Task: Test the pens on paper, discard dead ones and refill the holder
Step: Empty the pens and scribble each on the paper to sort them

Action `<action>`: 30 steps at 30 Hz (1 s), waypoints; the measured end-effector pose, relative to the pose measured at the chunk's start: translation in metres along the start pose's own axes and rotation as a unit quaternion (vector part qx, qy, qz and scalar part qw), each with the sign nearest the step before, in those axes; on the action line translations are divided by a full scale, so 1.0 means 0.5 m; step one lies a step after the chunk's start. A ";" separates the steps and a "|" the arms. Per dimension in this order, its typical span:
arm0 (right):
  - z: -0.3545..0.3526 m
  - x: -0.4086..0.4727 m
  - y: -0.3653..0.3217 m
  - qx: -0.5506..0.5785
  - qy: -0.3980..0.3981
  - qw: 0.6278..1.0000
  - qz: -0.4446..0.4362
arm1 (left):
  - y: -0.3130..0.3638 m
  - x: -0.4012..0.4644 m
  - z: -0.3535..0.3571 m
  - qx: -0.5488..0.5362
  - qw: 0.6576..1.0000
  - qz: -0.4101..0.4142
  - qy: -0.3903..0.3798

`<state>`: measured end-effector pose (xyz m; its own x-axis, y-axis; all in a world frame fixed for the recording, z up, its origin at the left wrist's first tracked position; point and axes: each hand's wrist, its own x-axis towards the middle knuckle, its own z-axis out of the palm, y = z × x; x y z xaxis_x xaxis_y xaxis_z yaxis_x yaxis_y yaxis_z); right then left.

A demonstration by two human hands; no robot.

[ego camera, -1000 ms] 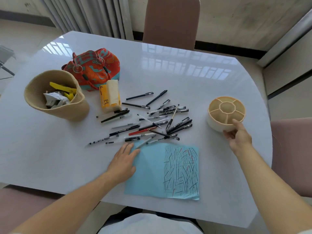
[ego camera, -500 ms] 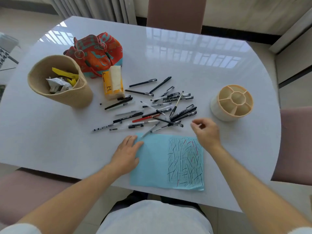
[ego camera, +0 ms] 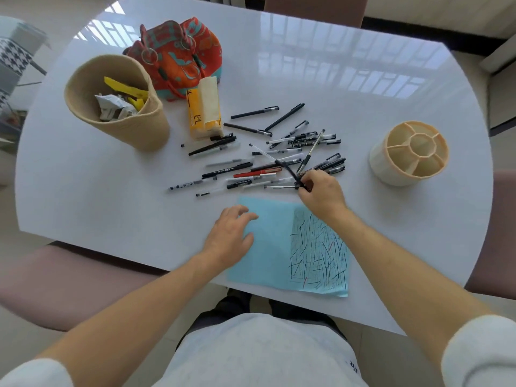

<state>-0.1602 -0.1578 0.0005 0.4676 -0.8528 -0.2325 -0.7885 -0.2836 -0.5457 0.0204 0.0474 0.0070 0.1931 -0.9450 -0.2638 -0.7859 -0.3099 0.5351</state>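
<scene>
Right hand (ego camera: 321, 192) pinches a black pen (ego camera: 287, 170) at the near edge of the pen pile (ego camera: 268, 157), tip raised over it. Left hand (ego camera: 230, 237) lies flat, fingers relaxed, on the blue paper (ego camera: 268, 247). Holder (ego camera: 409, 152) stands right of the pile on the counter (ego camera: 307, 79), apart from the hand.

Bright daylight, window glare on the glossy table (ego camera: 307, 65), wide-angle bending at edges

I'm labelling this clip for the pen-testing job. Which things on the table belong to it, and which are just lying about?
Belong to the job:
pile of pens
black pen pinched by the right hand
blue paper under the left hand
pen holder
woven bin

Just lying about:
orange patterned bag
tissue pack
</scene>
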 end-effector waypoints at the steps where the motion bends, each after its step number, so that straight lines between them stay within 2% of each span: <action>1: -0.007 -0.017 0.002 0.069 0.011 0.997 0.027 | 0.008 -0.002 0.003 -0.038 0.999 -0.006 -0.001; 3: -0.015 -0.061 0.001 0.242 0.000 0.965 0.102 | 0.028 -0.002 0.009 -0.101 0.994 -0.020 -0.035; 5: -0.010 -0.110 -0.002 0.388 -0.030 0.908 0.154 | 0.053 0.005 0.016 -0.152 0.984 -0.036 -0.081; 8: 0.008 -0.180 -0.006 0.477 -0.064 0.859 0.177 | 0.087 0.019 0.031 -0.227 0.963 -0.057 -0.134; 10: 0.020 -0.214 -0.008 0.507 -0.077 0.838 0.185 | 0.101 0.025 0.040 -0.228 0.961 -0.048 -0.151; 12: 0.030 -0.235 -0.012 0.500 -0.065 0.841 0.194 | 0.106 0.027 0.044 -0.194 0.968 -0.034 -0.153; 14: 0.033 -0.242 -0.013 0.484 -0.035 0.849 0.210 | 0.103 0.028 0.043 -0.136 0.980 -0.015 -0.146; 16: 0.035 -0.245 -0.019 0.496 0.000 0.837 0.230 | 0.099 0.031 0.044 -0.047 0.992 0.025 -0.113; 19: 0.046 -0.243 -0.041 0.528 0.034 0.808 0.262 | 0.101 0.046 0.051 0.017 0.996 0.079 -0.043; 21: 0.049 -0.234 -0.043 0.548 0.062 0.784 0.284 | 0.098 0.052 0.051 0.041 0.995 0.092 -0.026; 24: -0.004 -0.206 0.020 0.586 0.191 0.701 0.359 | 0.028 0.045 0.025 0.062 0.997 0.041 -0.015; 26: -0.043 -0.199 0.076 0.565 0.238 0.706 0.355 | -0.027 0.029 0.001 0.067 0.998 0.017 0.011; 28: -0.039 -0.206 0.088 0.548 0.208 0.746 0.316 | -0.047 0.027 -0.009 0.066 0.996 0.036 0.038; 30: -0.003 -0.212 0.058 0.519 0.151 0.801 0.259 | -0.031 0.036 -0.002 0.044 0.996 0.068 0.022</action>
<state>-0.2332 -0.0760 0.0104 -0.0569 -0.8494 -0.5247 -0.0161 0.5263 -0.8502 0.0366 0.0351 -0.0054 0.1057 -0.9819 -0.1572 -0.8550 -0.1705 0.4897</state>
